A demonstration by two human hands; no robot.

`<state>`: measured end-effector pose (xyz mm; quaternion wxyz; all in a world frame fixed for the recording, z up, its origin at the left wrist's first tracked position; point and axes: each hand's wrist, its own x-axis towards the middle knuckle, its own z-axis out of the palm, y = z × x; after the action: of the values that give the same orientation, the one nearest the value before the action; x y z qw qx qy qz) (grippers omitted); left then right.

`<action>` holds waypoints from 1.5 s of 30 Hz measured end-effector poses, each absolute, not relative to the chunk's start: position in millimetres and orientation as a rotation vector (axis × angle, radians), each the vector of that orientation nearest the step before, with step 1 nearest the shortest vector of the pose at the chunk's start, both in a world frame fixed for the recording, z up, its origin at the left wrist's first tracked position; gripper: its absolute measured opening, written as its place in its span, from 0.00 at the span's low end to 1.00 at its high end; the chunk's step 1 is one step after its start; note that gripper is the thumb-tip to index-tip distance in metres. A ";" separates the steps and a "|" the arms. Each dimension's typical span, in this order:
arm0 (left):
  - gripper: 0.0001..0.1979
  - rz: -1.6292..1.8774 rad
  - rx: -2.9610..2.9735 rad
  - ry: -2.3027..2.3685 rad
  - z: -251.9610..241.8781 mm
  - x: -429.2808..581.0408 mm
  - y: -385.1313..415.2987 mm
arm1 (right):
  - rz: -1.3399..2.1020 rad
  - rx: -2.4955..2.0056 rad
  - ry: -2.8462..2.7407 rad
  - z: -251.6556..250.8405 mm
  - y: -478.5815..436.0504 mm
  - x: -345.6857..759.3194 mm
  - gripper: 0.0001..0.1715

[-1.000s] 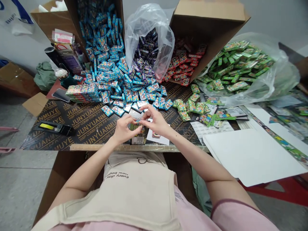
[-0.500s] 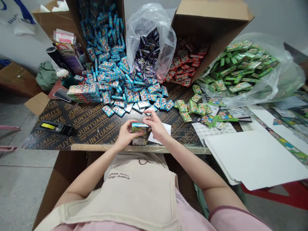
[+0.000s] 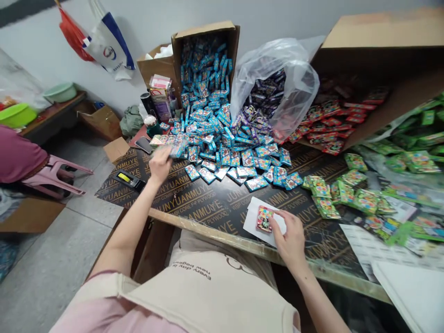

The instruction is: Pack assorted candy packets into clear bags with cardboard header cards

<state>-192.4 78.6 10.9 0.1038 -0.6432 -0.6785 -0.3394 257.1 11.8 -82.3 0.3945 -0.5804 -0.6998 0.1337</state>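
My left hand (image 3: 160, 163) is stretched out to the left side of the table, closed on a stack of small packets (image 3: 172, 144) that is blurred by motion, beside the heap of blue packets (image 3: 222, 134). My right hand (image 3: 290, 237) rests near the table's front edge, its fingers touching a small red packet (image 3: 265, 218) that lies on a white sheet (image 3: 251, 223). Its fingers are bent, and the packet lies flat rather than lifted.
Open cartons of blue (image 3: 206, 51) and red packets (image 3: 350, 115) and a clear bag of purple ones (image 3: 274, 88) spill onto the dark board table (image 3: 208, 203). Green packets (image 3: 350, 189) lie at right. A phone (image 3: 143, 144), a black device (image 3: 126, 178) and a pink stool (image 3: 55, 173) are at left.
My hands have come apart: the left one has carried the bundle of packets out to the left, the right one has dropped onto the red packet. My head has turned left.
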 end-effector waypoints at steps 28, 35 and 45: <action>0.22 -0.112 -1.874 -2.109 -15.6 -231.4 189.9 | 0.031 -1.544 -1.942 -122.1 -25.4 266.9 0.16; 0.19 -0.177 -2.017 -2.115 -7.8 -254.6 193.3 | 0.261 -1.534 -1.765 -132.0 -18.5 272.2 0.18; 0.21 -0.906 -2.333 -1.975 -31.0 -121.8 125.0 | 0.432 -1.971 -1.848 -107.9 66.3 315.8 0.24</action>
<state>-121.8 125.0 -31.0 -0.0233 -0.7316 -0.6194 -0.2840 315.8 66.3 -107.9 0.2013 -0.7058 -0.6614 0.1546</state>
